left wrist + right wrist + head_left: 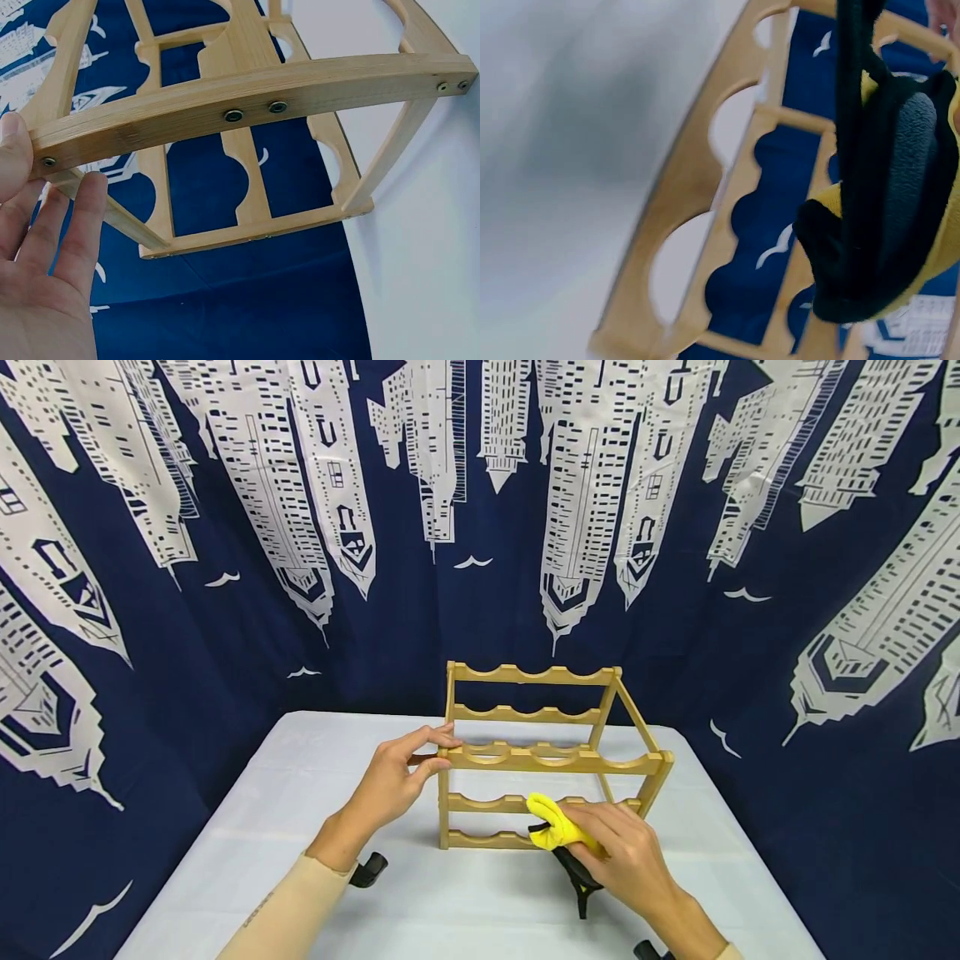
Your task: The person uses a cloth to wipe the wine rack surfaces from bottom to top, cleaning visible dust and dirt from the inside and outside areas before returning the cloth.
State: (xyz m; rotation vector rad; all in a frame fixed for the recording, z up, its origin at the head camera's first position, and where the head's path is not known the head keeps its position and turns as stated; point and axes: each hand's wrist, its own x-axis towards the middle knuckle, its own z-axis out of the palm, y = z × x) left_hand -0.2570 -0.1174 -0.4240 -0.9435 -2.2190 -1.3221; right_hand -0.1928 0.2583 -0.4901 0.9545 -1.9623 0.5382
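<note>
Yellow cloth [558, 833] gripped in the fingers of my right hand [624, 857], wooden rack [555, 762] pinched by my left hand [390, 781], I'd best brace it squarely and wipe lightly.

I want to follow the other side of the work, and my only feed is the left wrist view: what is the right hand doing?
Observer: The right hand holds a yellow cloth.

Operator: Where is that against the rack?

Observer: In the head view it shows below the upper front rail, near the rail's middle.

Operator: Yellow all over?

Observer: No, the right wrist view shows dark fabric with a grey patch.
</note>
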